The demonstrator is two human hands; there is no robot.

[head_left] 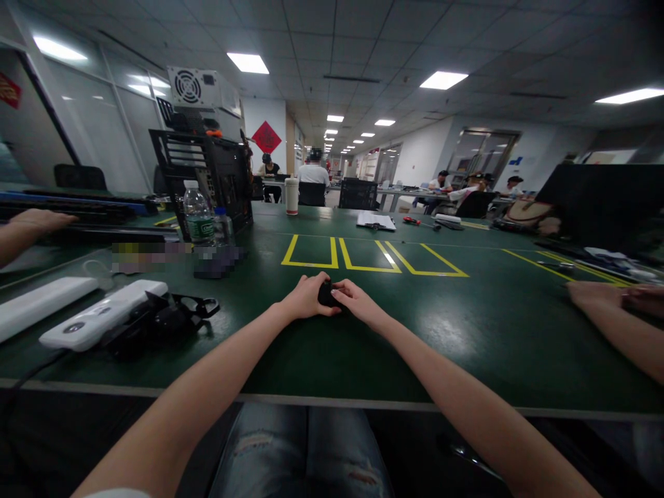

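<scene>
Both of my hands meet over the green table (249,373), around a small black object (328,294) whose kind I cannot make out. On its left side my left hand (307,296) is closed, the thumb and fingers curved about it. From the right, the fingertips of my right hand (357,300) press against the same object. Much of it is hidden by my fingers. Beyond my hands, yellow tape outlines (311,265) mark the table top.
To the left lie a white power strip (111,311) and black-framed glasses (197,304). Behind them stand a water bottle (199,218) and an open computer case (207,173). A paper cup (291,196) and clipboard (375,220) are farther back. Other people's hands (594,296) rest at both sides.
</scene>
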